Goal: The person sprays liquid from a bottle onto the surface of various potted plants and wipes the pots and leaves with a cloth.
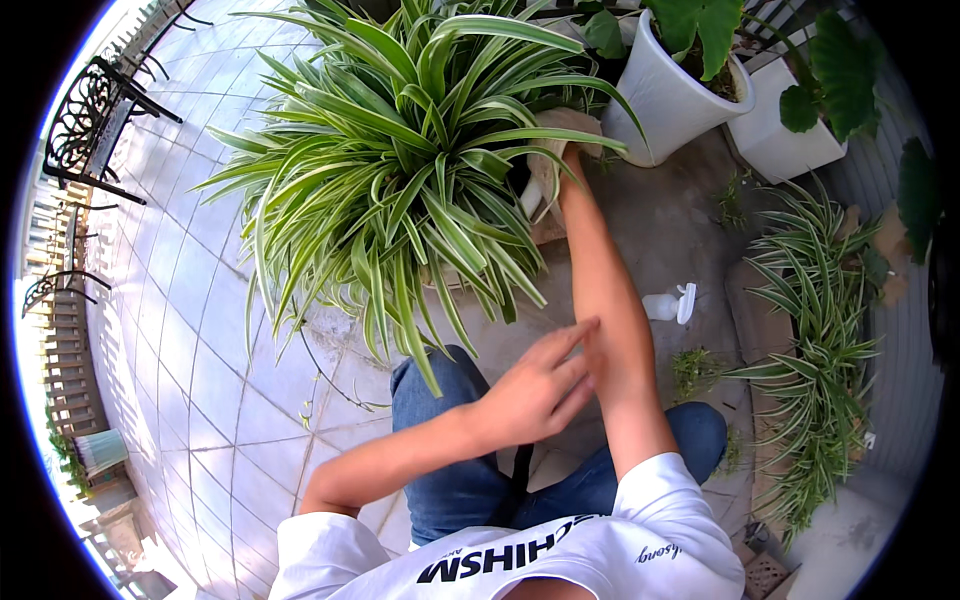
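Note:
A large spider plant (400, 160) with green-and-white striped leaves fills the upper middle. My right arm reaches forward along its right side. At the end of that arm is a beige, cloth-like thing (550, 150); it and the leaves hide my right hand's fingers, so whether they grip it does not show. My left hand (540, 390) crosses in front of me, its index finger stretched out against my right forearm and the other fingers loosely bent. Nothing shows in it. Right of my forearm, a small white bottle with a spray-type head (670, 304) lies on the ground.
A tall white pot (665, 100) and a white square planter (785, 120) stand at the upper right. Low spider plants (810, 350) line the wall on the right. Black metal furniture (95, 120) stands on the tiled floor (200, 330) at far left.

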